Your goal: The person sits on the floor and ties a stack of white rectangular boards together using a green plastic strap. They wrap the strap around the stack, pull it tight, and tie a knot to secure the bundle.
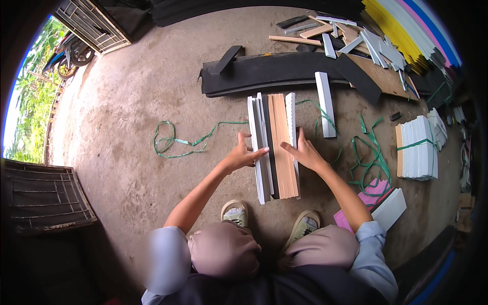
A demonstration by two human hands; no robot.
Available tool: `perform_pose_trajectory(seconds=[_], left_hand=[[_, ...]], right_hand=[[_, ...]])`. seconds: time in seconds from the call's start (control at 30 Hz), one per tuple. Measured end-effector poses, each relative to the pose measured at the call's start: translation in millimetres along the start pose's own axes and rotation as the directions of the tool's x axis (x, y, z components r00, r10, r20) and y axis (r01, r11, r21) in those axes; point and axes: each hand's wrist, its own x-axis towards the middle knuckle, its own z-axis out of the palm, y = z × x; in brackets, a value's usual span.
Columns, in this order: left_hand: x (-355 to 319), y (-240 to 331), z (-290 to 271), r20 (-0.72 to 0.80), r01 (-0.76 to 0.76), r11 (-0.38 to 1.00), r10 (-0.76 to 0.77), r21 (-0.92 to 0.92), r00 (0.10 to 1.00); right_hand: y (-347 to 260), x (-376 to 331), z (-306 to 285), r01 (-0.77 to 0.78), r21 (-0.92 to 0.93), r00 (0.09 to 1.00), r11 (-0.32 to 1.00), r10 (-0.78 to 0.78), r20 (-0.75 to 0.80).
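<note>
A bundle of long foam-like strips [281,168] stands on edge on the floor in front of my feet. White and grey strips are at its left, then a black one, several tan ones, and white at the right. My left hand [245,153] grips its left side, the thumb over the top edges. From the right, my right hand [305,151] presses on the bundle, its thumb reaching onto the tan strips. Green plastic twine [195,141] lies loose to the left and comes out at the right too; its part at the bundle is hidden.
A white strip [325,104] lies right of the bundle. Beyond are a long black slab [264,71] and a heap of offcuts [376,48]. At right are a twine tangle [373,162], a tied white stack [419,150] and pink pieces [373,195]. A motorbike [76,53] stands outside, far left.
</note>
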Motion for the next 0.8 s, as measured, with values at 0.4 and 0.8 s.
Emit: perform_pose_trajectory(seconds=[0.4,0.8], left_hand=[[43,-74,29,-0.233,-0.080,0.955,0.150,0.285,0.961],[8,-50,23,-0.453,0.221,0.926,-0.061,0.308,0.889]], right_hand=[[85,17,33,-0.138,0.475,0.985,0.869,0.070,0.158],[8,20,56,0.133,0.165,0.991,0.977,-0.132,-0.017]])
